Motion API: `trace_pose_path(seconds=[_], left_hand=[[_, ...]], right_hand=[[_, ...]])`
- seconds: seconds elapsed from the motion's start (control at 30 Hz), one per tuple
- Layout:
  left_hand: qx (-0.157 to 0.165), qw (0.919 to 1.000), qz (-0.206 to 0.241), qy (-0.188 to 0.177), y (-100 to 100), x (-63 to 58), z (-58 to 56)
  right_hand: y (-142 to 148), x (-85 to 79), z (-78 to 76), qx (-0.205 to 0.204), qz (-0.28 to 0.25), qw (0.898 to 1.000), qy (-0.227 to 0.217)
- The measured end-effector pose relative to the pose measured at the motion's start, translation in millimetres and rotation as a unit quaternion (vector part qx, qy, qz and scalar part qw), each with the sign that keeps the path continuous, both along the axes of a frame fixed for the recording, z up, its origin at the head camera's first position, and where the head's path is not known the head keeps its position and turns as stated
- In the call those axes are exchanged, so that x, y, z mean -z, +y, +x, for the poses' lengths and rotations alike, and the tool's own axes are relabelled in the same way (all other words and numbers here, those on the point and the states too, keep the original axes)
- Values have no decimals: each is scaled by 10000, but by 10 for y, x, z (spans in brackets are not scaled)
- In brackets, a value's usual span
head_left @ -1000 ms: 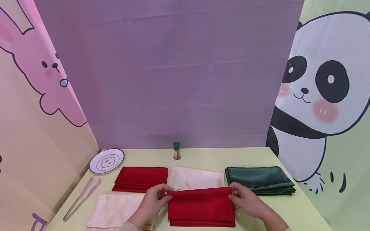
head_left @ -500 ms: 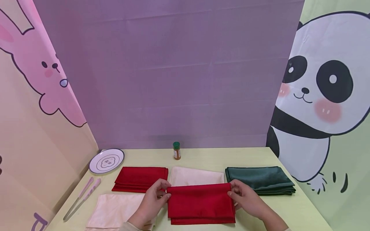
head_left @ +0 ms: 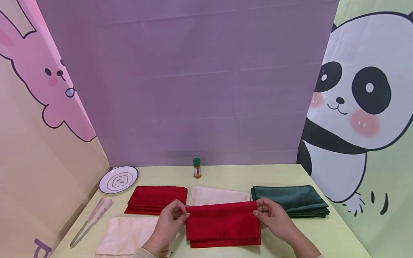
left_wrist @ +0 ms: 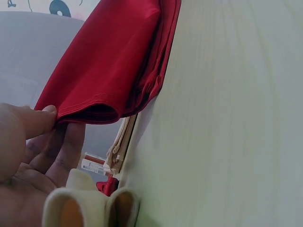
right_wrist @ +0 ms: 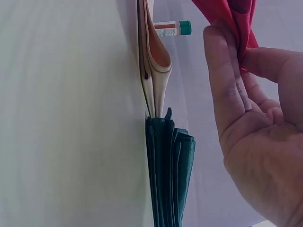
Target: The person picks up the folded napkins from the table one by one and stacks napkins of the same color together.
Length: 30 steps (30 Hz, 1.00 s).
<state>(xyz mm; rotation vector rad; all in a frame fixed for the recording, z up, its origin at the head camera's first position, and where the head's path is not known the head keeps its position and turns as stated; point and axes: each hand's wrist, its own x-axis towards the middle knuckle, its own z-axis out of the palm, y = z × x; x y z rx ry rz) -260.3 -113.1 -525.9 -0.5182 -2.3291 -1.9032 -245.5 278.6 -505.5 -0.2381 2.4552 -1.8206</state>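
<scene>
A folded red cloth napkin (head_left: 223,223) hangs between both hands at the front middle, its layered lower edge towards the table. My left hand (head_left: 171,221) pinches its upper left corner between thumb and fingers; in the left wrist view the thumb presses the red cloth (left_wrist: 109,56) against the fingers, and the fold gapes open beside them. The upper right corner is pinched by my right hand (head_left: 274,219), also seen in the right wrist view, where the red fabric (right_wrist: 234,19) bunches between thumb and fingers. Behind it lies a folded cream cloth (head_left: 221,195), partly covered.
Another folded red cloth (head_left: 158,199) lies back left, a folded green one (head_left: 288,200) back right. A cream cloth (head_left: 126,234) sits beside the left wrist. Tongs (head_left: 91,222) and a white plate (head_left: 118,180) lie far left; a green-capped spice bottle (head_left: 197,168) stands at the back.
Both hands have lifted the red napkin slightly and moved it a little away from the front edge, covering more of the cream cloth behind. The grip at both corners stays.
</scene>
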Motion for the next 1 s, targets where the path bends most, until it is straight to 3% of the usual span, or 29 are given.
trace_pose_path(seconds=[0.43,0.7,1.0], left_hand=[[47,9988,51,-479,2,-14,13],[184,9985,6,-508,9,-21,22],[253,9975,256,-608,24,-37,36]], right_hand=[[-29,-7,16,433,-373,9979,290],[-53,-31,33,672,-264,9962,480],[-43,-53,50,841,-30,9935,772]])
